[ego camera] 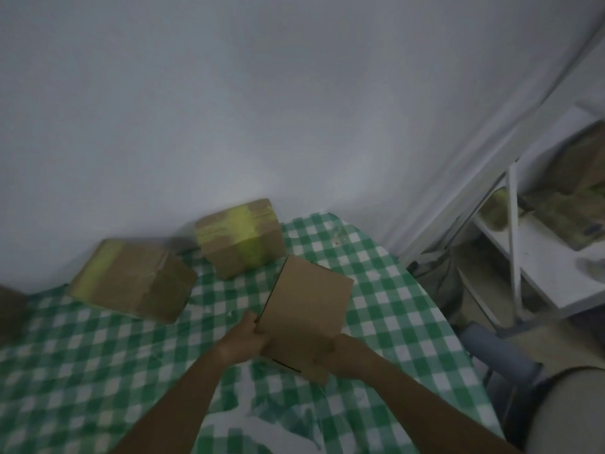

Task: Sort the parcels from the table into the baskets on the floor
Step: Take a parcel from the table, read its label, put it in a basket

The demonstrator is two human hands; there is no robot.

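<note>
A plain brown cardboard parcel [306, 309] is held tilted over the table with the green-checked cloth [98, 365]. My left hand [247, 339] grips its near left edge, and my right hand [340, 355] grips its near right corner. Two more cardboard parcels with yellow tape lie by the wall: a wide one [131, 280] at the left and a squarer one [240, 237] behind the held parcel. No basket is in view.
The edge of another brown box [9, 309] shows at the far left. A white shelf unit [537, 244] with bags and clutter stands to the right of the table, beyond its rounded edge. A white wall runs behind the table.
</note>
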